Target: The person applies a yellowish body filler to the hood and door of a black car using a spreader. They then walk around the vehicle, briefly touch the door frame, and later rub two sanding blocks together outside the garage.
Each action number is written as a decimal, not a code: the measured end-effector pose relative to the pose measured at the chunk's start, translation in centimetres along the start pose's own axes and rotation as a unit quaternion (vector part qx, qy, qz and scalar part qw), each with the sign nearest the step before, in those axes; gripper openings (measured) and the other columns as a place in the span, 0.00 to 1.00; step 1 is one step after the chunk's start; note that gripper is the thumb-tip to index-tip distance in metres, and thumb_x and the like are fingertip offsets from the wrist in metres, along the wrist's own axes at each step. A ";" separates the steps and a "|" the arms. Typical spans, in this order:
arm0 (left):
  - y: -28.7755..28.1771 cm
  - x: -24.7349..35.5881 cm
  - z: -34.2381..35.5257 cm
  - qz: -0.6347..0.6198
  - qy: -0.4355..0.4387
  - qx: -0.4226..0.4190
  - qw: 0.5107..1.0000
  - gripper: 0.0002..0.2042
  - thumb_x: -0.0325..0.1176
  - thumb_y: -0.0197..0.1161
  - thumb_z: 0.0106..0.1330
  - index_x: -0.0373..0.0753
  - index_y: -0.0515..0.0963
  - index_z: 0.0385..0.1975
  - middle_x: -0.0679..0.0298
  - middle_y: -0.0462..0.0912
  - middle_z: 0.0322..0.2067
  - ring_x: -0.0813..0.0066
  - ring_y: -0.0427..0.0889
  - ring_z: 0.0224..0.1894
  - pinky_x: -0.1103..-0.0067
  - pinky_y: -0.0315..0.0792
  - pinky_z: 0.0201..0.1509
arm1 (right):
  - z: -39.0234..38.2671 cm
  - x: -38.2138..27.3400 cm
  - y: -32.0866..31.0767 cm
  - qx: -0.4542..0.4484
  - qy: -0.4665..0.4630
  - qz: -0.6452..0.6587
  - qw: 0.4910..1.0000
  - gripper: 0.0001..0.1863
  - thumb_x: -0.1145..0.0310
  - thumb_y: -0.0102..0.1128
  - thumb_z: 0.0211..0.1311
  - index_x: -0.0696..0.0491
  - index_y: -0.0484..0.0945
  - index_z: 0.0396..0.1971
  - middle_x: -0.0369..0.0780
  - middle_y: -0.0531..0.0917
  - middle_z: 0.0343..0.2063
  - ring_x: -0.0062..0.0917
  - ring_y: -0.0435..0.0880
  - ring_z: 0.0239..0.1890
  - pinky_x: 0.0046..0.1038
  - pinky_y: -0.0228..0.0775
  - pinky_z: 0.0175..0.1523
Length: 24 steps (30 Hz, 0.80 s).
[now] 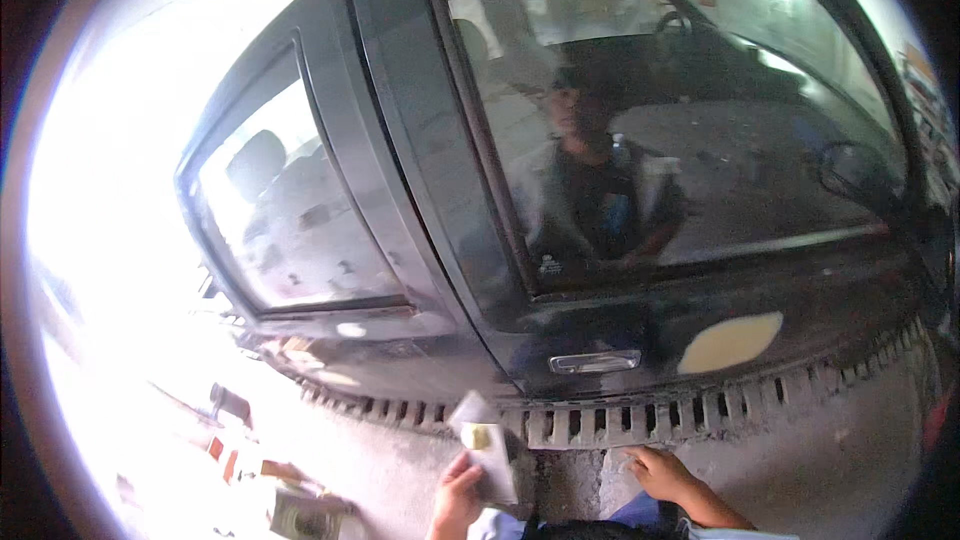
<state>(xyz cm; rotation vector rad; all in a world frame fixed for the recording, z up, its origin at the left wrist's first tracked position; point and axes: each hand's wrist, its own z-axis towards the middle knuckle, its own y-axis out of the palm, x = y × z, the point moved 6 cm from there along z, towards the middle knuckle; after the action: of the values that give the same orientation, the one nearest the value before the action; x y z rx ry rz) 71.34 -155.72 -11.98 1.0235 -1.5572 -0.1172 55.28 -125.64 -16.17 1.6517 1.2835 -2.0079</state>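
Note:
Low in front of me, my left hand (459, 492) is closed round the edge of a flat, pale grey plate (493, 470). A small dab of yellowish paste (481, 436) sits near its upper part. To the right, my right hand (664, 474) is apart from the plate, its fingers curled in and pointing left; anything between them is too small to make out. Before me stands a dark car door (640, 325) with a chrome handle (595, 362). A cream-coloured smooth patch (731, 343) covers part of the door right of the handle.
A slotted floor grating (640, 427) runs beneath the car. On the floor at left are a dark cup-like container (230, 404) and a greenish box (305, 512). The car's side mirror (858, 172) juts out at right. Strong glare washes out the far left.

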 end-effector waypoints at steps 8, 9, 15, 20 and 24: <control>12.3 -4.3 -7.0 0.003 -0.055 0.042 0.998 0.21 0.22 0.54 0.66 0.29 0.66 0.60 0.57 0.78 0.52 0.66 0.79 0.53 0.70 0.73 0.58 | -3.5 2.6 -8.2 -0.138 0.052 0.023 0.989 0.23 0.65 0.58 0.61 0.48 0.73 0.58 0.48 0.85 0.33 0.36 0.86 0.32 0.34 0.76 0.39; 13.3 -4.7 -7.3 -0.005 -0.051 0.043 0.998 0.22 0.22 0.54 0.66 0.29 0.66 0.61 0.56 0.78 0.52 0.65 0.79 0.53 0.69 0.73 0.58 | -3.5 2.5 -8.7 -0.141 0.055 0.031 0.988 0.23 0.65 0.58 0.61 0.49 0.74 0.57 0.48 0.85 0.34 0.35 0.86 0.33 0.34 0.76 0.39; 14.7 -4.3 -11.0 -0.030 0.001 0.090 0.996 0.23 0.21 0.56 0.64 0.29 0.66 0.60 0.56 0.78 0.52 0.63 0.79 0.52 0.66 0.73 0.58 | -2.4 0.9 -8.2 -0.163 0.011 0.046 0.985 0.17 0.64 0.55 0.65 0.50 0.77 0.53 0.49 0.84 0.40 0.41 0.85 0.41 0.35 0.76 0.45; 11.3 -2.1 -14.7 -0.053 0.075 0.150 0.984 0.23 0.22 0.59 0.62 0.30 0.68 0.59 0.57 0.80 0.49 0.63 0.81 0.49 0.66 0.75 0.58 | 1.5 -1.9 -4.6 -0.173 -0.056 0.030 0.983 0.18 0.66 0.50 0.67 0.48 0.75 0.55 0.47 0.82 0.32 0.37 0.83 0.35 0.34 0.73 0.42; 7.3 0.2 -16.8 -0.060 0.135 0.182 0.972 0.23 0.21 0.57 0.61 0.27 0.68 0.58 0.53 0.80 0.49 0.61 0.81 0.50 0.65 0.75 0.58 | 4.4 -6.7 -0.4 -0.225 -0.083 0.007 0.971 0.19 0.69 0.47 0.67 0.50 0.73 0.57 0.47 0.81 0.30 0.37 0.82 0.34 0.34 0.73 0.42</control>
<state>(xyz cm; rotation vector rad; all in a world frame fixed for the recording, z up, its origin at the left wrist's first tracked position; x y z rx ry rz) 81.60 -143.78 -2.65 1.3611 -1.2917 0.2242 54.24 -130.87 -10.20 1.2507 1.5175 -1.6436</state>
